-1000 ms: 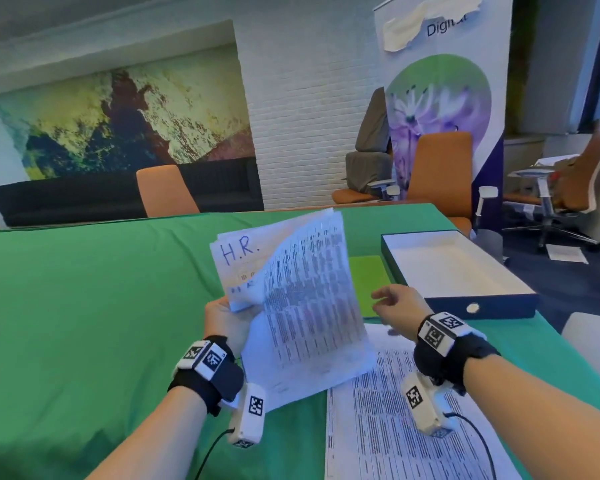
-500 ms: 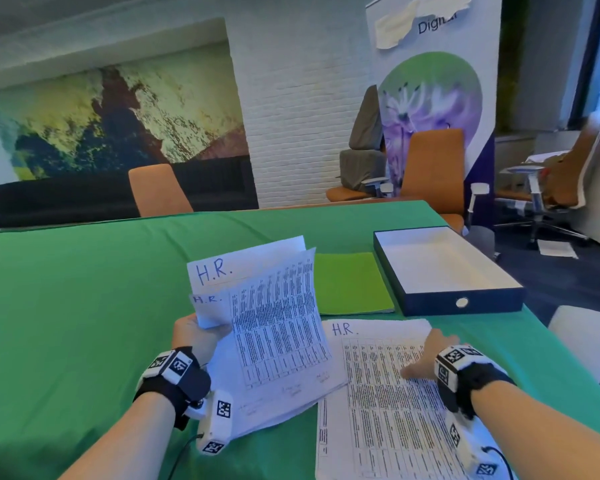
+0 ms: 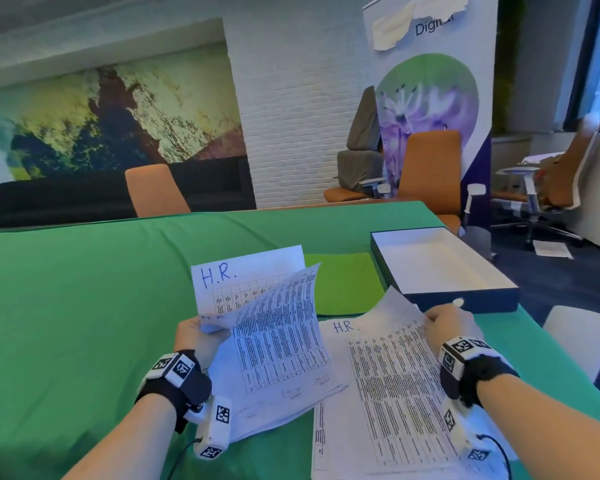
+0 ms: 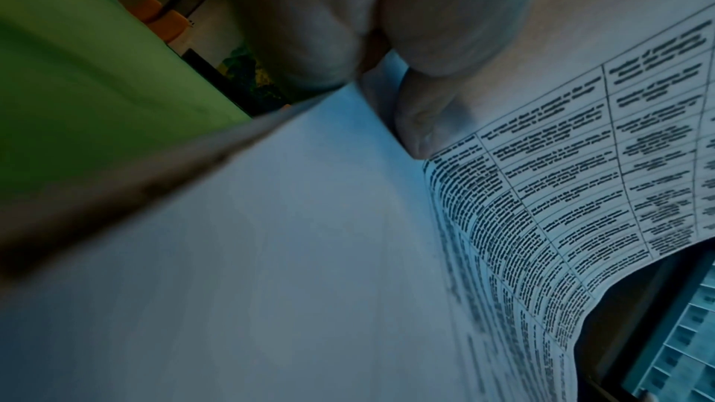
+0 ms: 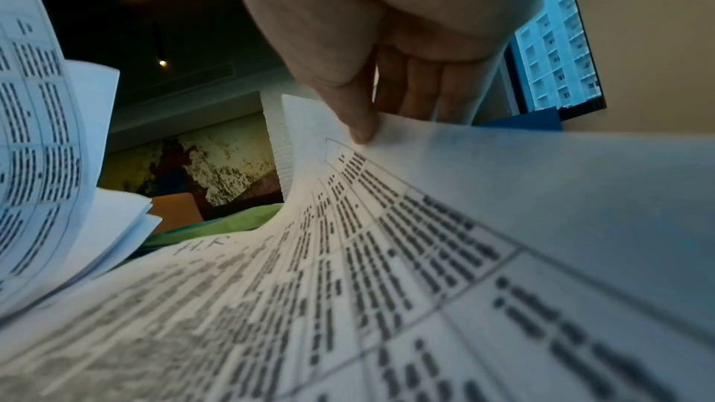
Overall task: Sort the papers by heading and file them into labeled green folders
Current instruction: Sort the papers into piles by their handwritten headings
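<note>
- Right hand [image 3: 447, 323]: near right of the table. Thumb and fingers pinch the top right corner of the upper sheet of the flat paper stack [image 3: 388, 393] and lift it; the corner curls upward while the rest of the sheet lies on the stack. In the right wrist view the thumb [image 5: 357, 121] presses on the printed face and the fingers [image 5: 421, 84] sit behind the sheet.
- Flat paper stack: lies on the green tablecloth [image 3: 66, 306], near right, printed with tables. A handwritten "H.R." heading shows at the top left of the page under the lifted corner.
- Left hand [image 3: 198, 337]: near centre, fingers curled around the left edge of a held bundle of papers [image 3: 274, 337], gripping it above the table. The front sheet bows forward; the sheet behind it bears "H.R." in blue ink.
- Green folder [image 3: 343, 282]: lies flat on the tablecloth beyond both paper groups, partly hidden by the held bundle. Any label on it cannot be read.
- Dark box lid [image 3: 440, 271]: right of the folder, white inside, open side up.
- Orange chairs [image 3: 153, 192]: stand beyond the far table edge.
</note>
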A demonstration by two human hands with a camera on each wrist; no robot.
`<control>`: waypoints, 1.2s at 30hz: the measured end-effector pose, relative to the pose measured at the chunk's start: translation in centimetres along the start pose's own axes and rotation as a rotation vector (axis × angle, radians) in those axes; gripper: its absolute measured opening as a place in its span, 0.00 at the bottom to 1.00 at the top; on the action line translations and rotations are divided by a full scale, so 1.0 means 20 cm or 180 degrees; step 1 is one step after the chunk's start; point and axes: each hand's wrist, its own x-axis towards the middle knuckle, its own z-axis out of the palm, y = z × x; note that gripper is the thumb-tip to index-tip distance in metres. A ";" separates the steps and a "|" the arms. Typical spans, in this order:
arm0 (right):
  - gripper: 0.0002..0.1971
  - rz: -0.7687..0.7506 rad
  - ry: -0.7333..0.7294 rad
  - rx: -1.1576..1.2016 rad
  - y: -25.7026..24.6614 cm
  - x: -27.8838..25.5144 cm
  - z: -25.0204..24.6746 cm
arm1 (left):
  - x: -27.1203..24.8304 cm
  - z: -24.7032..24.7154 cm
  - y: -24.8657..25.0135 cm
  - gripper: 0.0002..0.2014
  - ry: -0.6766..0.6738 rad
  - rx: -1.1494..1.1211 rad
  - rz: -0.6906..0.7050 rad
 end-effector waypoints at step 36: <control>0.07 -0.1705 0.0773 0.2448 -0.58 0.06 -0.37 | 0.10 -0.10 -0.18 0.12 -0.0333 -0.0371 -0.0168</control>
